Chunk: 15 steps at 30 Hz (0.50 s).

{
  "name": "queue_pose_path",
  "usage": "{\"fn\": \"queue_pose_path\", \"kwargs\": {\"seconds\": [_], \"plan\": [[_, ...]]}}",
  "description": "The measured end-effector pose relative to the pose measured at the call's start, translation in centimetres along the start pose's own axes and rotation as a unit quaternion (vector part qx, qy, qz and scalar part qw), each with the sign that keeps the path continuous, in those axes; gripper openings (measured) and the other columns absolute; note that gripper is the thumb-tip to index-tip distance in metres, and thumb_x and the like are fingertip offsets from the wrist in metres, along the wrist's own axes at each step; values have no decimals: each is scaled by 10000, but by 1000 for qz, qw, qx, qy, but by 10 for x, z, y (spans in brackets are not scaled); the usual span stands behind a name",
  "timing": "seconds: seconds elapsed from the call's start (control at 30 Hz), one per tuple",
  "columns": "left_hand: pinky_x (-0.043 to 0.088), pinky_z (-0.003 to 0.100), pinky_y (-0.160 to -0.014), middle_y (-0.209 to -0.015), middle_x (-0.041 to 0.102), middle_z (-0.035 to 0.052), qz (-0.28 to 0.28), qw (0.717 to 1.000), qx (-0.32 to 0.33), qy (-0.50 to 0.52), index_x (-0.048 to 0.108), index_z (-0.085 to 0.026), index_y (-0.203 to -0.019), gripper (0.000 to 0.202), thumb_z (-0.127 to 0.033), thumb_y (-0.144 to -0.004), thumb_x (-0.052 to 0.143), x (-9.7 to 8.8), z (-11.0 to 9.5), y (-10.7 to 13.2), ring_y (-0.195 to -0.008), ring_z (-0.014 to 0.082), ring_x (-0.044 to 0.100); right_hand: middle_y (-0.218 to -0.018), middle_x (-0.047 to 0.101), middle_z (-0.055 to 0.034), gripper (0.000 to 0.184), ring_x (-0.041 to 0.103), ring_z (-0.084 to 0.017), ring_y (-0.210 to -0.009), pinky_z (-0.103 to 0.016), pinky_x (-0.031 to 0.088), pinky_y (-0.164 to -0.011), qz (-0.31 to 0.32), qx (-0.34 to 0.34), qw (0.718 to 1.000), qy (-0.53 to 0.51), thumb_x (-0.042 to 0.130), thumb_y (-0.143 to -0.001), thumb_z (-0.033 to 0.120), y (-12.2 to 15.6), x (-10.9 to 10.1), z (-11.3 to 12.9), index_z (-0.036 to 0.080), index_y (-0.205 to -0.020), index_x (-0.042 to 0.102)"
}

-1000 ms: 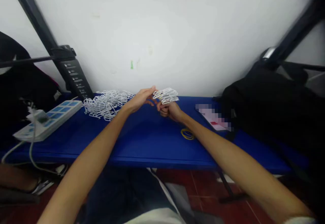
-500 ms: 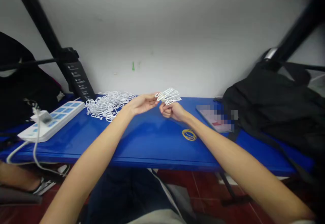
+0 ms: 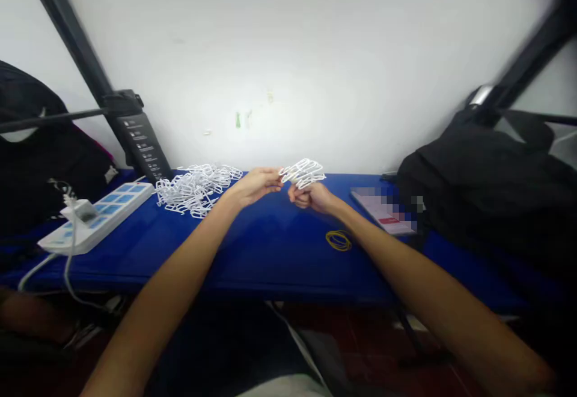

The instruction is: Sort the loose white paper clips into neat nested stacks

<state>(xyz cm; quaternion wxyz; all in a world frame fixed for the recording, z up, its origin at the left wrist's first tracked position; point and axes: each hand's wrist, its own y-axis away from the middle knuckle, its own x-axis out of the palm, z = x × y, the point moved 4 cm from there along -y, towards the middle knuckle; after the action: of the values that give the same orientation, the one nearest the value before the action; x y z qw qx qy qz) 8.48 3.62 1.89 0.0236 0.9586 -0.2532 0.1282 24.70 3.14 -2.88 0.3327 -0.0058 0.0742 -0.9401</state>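
Note:
My right hand (image 3: pixel 312 196) is closed in a fist around a bunch of small white plastic hooks (image 3: pixel 303 172) that fan out above it. My left hand (image 3: pixel 253 185) reaches in from the left, its fingertips pinched on the left edge of that bunch. Both hands hover just above the blue table (image 3: pixel 252 247) near the white wall. A loose pile of the same white hooks (image 3: pixel 195 188) lies on the table to the left of my left hand.
A yellow rubber band (image 3: pixel 338 240) lies on the table under my right forearm. A white power strip (image 3: pixel 92 215) with a plug sits at the left. A flat packet (image 3: pixel 383 209) and a black bag (image 3: pixel 491 187) are at the right. Black poles lean against the wall.
My left hand's fingers have closed from stretched out to a pinch on the bunch. Both hands and the bunch have drifted slightly right.

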Motion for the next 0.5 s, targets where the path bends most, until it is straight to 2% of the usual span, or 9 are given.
{"fn": "queue_pose_path", "kwargs": {"seconds": [0.13,0.27,0.33,0.5], "plan": [[475,231,-691,-814,682,34,22,995,52,-78,744,-122,-803,205,-255,-754,892,1,-6,4,-752,116,607,-422,274,88,182,187,-92,-406,-273,191,-450,9,4,999,52,559,-689,307,4,-2,6,162,-675,667],[489,260,-725,-862,691,53,44,987,53,-148,763,-136,-855,305,-381,-733,898,-3,-12,8,-814,152,624,-429,312,80,202,234,-92,-430,-267,211,-474,26,8,993,113,568,-725,283,10,-1,10,146,-687,711],[492,274,-728,-873,694,61,46,981,59,-178,762,-131,-871,352,-437,-747,885,-4,-14,9,-823,162,623,-423,330,74,216,248,-92,-434,-268,220,-480,33,11,990,136,563,-737,286,12,0,11,144,-676,714],[475,278,-702,-828,667,47,33,964,120,-237,730,-130,-859,412,-523,-795,836,-2,-17,9,-773,151,592,-423,351,67,255,283,-99,-431,-272,247,-482,35,19,986,163,528,-763,319,12,-1,9,150,-686,703]]}}
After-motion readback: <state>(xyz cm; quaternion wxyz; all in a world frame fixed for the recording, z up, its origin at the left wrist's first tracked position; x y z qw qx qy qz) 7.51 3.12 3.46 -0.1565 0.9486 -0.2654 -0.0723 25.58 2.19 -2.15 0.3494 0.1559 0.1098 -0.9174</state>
